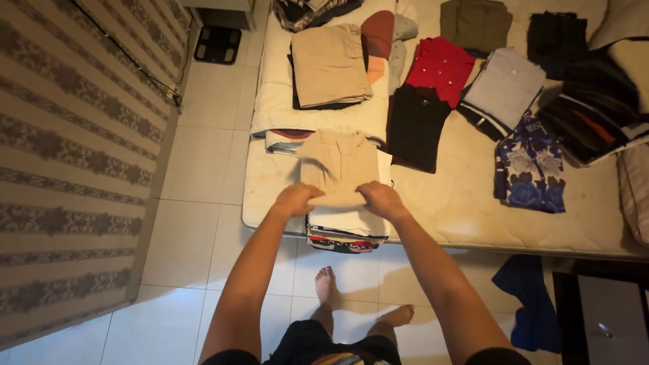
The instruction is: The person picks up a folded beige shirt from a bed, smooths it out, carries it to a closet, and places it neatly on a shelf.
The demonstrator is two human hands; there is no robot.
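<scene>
We are pressing both hands — left hand, right hand — flat, fingers spread, on a folded beige shirt. It is topping a clothes stack at the mattress edge — more folded clothes are lying beyond.

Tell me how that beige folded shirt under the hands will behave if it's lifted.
The beige folded shirt is soft cloth, so it would probably sag and unfold. It looks light. It tops a stack of folded clothes overhanging the mattress edge, which might shift.
</scene>
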